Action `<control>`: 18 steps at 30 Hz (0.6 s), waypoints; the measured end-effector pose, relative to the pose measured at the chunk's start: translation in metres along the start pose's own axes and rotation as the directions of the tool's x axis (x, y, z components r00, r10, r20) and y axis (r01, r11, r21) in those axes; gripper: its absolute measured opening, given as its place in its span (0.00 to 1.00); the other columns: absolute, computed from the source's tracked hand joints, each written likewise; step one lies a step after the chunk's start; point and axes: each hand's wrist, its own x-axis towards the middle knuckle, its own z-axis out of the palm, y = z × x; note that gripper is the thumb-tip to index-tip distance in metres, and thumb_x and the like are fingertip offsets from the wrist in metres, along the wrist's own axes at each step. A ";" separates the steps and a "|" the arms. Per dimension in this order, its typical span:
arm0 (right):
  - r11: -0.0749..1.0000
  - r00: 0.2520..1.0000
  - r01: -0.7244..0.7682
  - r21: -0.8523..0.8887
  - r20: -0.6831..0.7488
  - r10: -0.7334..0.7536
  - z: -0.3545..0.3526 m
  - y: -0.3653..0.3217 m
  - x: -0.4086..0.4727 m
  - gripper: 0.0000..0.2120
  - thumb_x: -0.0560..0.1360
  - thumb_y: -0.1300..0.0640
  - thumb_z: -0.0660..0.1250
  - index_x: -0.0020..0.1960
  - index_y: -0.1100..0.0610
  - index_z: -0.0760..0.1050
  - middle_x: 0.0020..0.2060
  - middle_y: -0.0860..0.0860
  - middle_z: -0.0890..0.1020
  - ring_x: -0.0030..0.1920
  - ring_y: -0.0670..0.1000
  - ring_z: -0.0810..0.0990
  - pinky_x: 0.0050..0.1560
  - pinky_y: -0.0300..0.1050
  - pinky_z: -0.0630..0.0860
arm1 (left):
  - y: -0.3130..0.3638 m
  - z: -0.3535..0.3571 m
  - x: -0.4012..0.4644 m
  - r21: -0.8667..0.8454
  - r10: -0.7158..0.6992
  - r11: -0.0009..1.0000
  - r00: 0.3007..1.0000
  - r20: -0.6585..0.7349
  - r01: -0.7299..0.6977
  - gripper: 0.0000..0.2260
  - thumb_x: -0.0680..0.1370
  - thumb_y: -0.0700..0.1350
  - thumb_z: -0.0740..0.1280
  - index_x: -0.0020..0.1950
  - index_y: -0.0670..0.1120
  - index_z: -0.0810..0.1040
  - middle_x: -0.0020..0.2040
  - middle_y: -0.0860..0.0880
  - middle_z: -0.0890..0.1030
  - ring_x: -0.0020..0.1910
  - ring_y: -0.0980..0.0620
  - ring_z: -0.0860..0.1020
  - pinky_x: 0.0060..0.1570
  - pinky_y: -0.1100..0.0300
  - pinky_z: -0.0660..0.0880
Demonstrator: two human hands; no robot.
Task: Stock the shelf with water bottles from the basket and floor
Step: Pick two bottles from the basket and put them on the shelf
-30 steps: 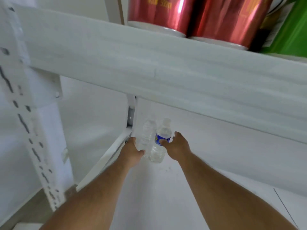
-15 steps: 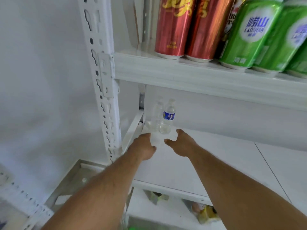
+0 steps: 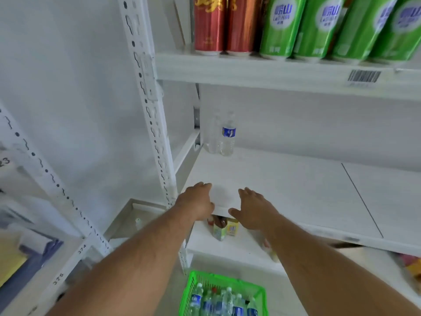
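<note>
so far two water bottles (image 3: 224,135) stand on the shelf (image 3: 284,179); the green basket (image 3: 190,290) holds more; left hand (image 3: 197,201) and right hand (image 3: 250,208) hover empty, fingers relaxed.

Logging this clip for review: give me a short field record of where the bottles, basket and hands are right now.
bottles on shelf: two water bottles, upright, back left corner of the middle shelf
basket: green basket on the floor below, holding several bottles
left hand: open, empty, at the shelf's front edge
right hand: open, empty, at the front edge
upper shelf: red and green cans
</note>
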 end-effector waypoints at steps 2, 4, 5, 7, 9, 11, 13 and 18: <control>1.000 1.000 0.018 0.014 0.021 -0.019 0.025 0.011 -0.019 0.35 0.78 0.39 0.61 0.77 0.58 0.59 0.76 0.56 0.63 0.76 0.58 0.62 0.74 0.55 0.64 | 0.002 0.025 -0.020 -0.002 -0.001 1.000 0.999 0.032 0.001 0.30 0.78 0.51 0.63 0.79 0.52 0.56 0.79 0.52 0.58 0.75 0.47 0.63 0.71 0.50 0.65; 0.999 0.998 0.035 -0.010 0.057 -0.034 0.053 0.022 -0.036 0.37 0.78 0.38 0.61 0.78 0.59 0.58 0.77 0.57 0.62 0.76 0.58 0.62 0.74 0.55 0.63 | 0.000 0.053 -0.038 -0.007 -0.011 1.000 0.998 0.068 0.011 0.27 0.77 0.51 0.64 0.76 0.53 0.62 0.75 0.49 0.66 0.70 0.45 0.69 0.67 0.50 0.69; 0.999 0.996 0.036 -0.023 0.082 -0.034 0.068 0.027 -0.044 0.38 0.78 0.37 0.61 0.78 0.59 0.57 0.77 0.57 0.61 0.76 0.58 0.62 0.74 0.54 0.62 | -0.001 0.067 -0.047 -0.005 -0.015 1.000 0.996 0.093 0.016 0.26 0.77 0.52 0.65 0.74 0.52 0.64 0.73 0.48 0.68 0.68 0.44 0.71 0.65 0.50 0.71; 0.999 0.991 0.017 -0.034 0.136 -0.012 0.096 0.036 -0.060 0.39 0.77 0.36 0.60 0.78 0.59 0.56 0.78 0.57 0.61 0.76 0.58 0.63 0.73 0.55 0.63 | -0.007 0.094 -0.062 0.011 -0.026 1.000 0.985 0.171 0.025 0.29 0.77 0.54 0.66 0.76 0.51 0.62 0.75 0.48 0.67 0.70 0.44 0.70 0.67 0.50 0.70; 1.000 0.980 -0.012 -0.022 0.201 0.016 0.121 0.044 -0.071 0.38 0.78 0.37 0.61 0.79 0.58 0.55 0.79 0.57 0.59 0.77 0.59 0.61 0.74 0.56 0.63 | -0.016 0.118 -0.071 0.011 -0.040 0.999 0.971 0.237 0.038 0.31 0.77 0.54 0.66 0.78 0.51 0.60 0.77 0.49 0.64 0.73 0.45 0.67 0.70 0.50 0.67; 0.999 0.964 -0.037 -0.010 0.262 0.038 0.144 0.050 -0.076 0.38 0.79 0.38 0.61 0.80 0.58 0.54 0.79 0.57 0.57 0.77 0.59 0.60 0.74 0.57 0.63 | -0.027 0.141 -0.074 -0.011 -0.065 0.997 0.957 0.284 0.071 0.31 0.77 0.53 0.66 0.77 0.50 0.61 0.76 0.49 0.65 0.72 0.45 0.67 0.70 0.51 0.67; 0.997 0.950 -0.081 0.001 0.303 0.077 0.165 0.055 -0.075 0.38 0.79 0.38 0.61 0.80 0.58 0.53 0.79 0.56 0.57 0.77 0.59 0.60 0.74 0.56 0.63 | -0.040 0.164 -0.072 -0.035 -0.091 0.993 0.939 0.333 0.109 0.30 0.77 0.54 0.66 0.78 0.51 0.61 0.76 0.48 0.65 0.72 0.45 0.68 0.69 0.53 0.67; 0.972 0.900 -0.230 0.052 0.392 0.191 0.226 0.063 -0.062 0.36 0.79 0.39 0.61 0.78 0.58 0.57 0.76 0.56 0.64 0.74 0.59 0.66 0.71 0.51 0.66 | -0.080 0.231 -0.051 -0.092 -0.153 0.971 0.868 0.473 0.221 0.32 0.77 0.55 0.66 0.78 0.51 0.60 0.76 0.46 0.65 0.72 0.44 0.68 0.68 0.53 0.68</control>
